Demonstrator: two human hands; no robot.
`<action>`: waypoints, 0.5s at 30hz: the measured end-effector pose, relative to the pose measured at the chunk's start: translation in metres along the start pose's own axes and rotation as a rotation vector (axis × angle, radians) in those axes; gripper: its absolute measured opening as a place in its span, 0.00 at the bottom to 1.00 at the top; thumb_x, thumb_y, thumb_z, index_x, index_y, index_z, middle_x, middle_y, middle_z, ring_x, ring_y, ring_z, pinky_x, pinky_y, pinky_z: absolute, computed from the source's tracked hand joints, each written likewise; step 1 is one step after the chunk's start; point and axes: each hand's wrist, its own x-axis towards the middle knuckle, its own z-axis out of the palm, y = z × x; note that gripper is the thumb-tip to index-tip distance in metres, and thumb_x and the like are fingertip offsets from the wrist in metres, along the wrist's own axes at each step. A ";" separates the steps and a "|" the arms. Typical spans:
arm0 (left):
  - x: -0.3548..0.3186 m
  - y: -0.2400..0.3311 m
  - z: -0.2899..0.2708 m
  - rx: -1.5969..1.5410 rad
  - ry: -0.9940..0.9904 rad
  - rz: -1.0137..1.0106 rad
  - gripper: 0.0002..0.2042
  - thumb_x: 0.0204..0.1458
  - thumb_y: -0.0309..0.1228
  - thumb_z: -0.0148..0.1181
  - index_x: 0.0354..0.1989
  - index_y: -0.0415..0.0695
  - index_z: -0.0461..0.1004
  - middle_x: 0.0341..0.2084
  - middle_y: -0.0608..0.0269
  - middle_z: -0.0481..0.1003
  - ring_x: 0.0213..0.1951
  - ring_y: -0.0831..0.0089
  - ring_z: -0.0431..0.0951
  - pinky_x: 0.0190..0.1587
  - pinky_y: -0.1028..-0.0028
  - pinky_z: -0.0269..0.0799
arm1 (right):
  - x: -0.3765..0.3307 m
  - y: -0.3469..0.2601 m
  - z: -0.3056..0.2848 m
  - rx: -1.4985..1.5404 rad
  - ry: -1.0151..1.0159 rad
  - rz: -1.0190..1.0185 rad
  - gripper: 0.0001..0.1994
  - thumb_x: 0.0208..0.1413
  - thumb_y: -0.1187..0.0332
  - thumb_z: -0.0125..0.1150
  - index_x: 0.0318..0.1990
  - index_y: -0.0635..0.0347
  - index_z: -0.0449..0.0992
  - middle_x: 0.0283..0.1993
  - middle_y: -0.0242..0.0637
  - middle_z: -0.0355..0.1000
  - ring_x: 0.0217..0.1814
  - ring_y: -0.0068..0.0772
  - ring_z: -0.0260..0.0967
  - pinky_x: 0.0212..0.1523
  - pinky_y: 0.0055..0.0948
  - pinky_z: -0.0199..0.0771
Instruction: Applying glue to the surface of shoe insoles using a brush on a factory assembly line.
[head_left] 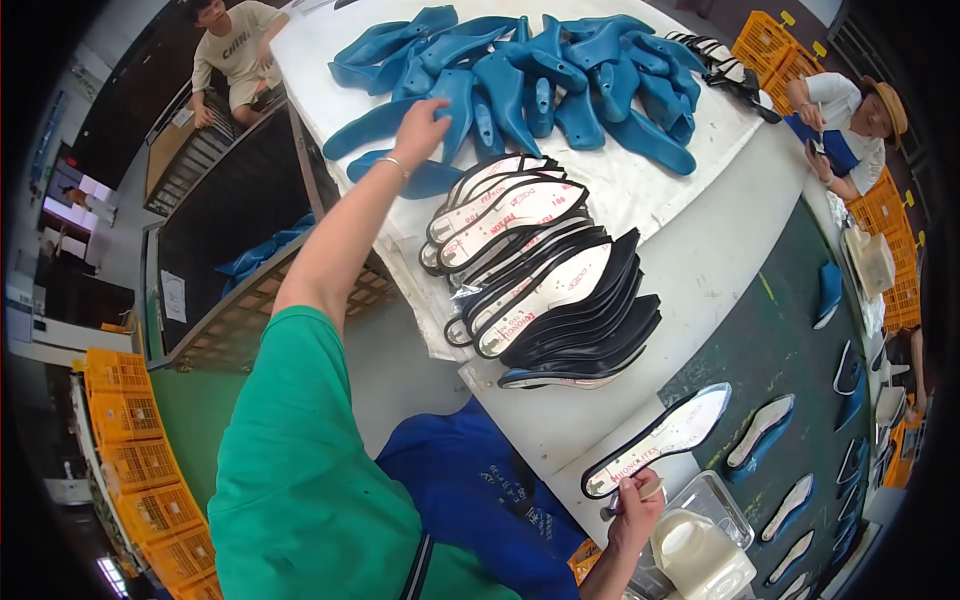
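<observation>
Insole [660, 440], white, black-edged: near right, pinched by right hand [637, 512]. Left hand [420, 135]: at far blue lasts [505, 95], fingers' grip unclear. Insole-topped lasts [762, 432], right: apparently done; stacked insoles [550, 288], loose lasts: remaining.

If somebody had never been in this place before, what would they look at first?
Probably the big heap of blue, foot-shaped blocks on the white cloth at the top, with the person's left hand at its left side. Just below it stand out the piled white-topped, black-edged soles. At the lower right, the right hand holds one more white sole.
</observation>
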 end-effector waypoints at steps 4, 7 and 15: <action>0.000 -0.058 -0.046 0.056 -0.394 -0.004 0.21 0.46 0.24 0.54 0.51 0.40 0.74 0.52 0.50 0.72 0.55 0.57 0.71 0.59 0.66 0.65 | 0.012 0.002 0.003 -0.019 -0.002 0.019 0.09 0.51 0.78 0.60 0.40 0.67 0.71 0.26 0.33 0.70 0.17 0.17 0.58 0.19 0.17 0.56; -0.009 -0.117 -0.076 0.296 -0.584 -0.004 0.28 0.42 0.27 0.57 0.58 0.41 0.68 0.58 0.50 0.68 0.59 0.56 0.68 0.62 0.67 0.62 | 0.020 0.003 0.009 -0.046 -0.033 0.006 0.08 0.51 0.78 0.60 0.39 0.66 0.71 0.24 0.30 0.67 0.17 0.16 0.58 0.19 0.17 0.56; -0.030 -0.056 -0.071 1.023 -0.734 0.106 0.41 0.31 0.45 0.73 0.62 0.64 0.64 0.51 0.56 0.70 0.56 0.54 0.67 0.56 0.58 0.65 | 0.010 0.010 0.014 -0.046 -0.061 -0.068 0.06 0.52 0.75 0.60 0.36 0.62 0.70 0.22 0.25 0.64 0.16 0.12 0.52 0.16 0.13 0.47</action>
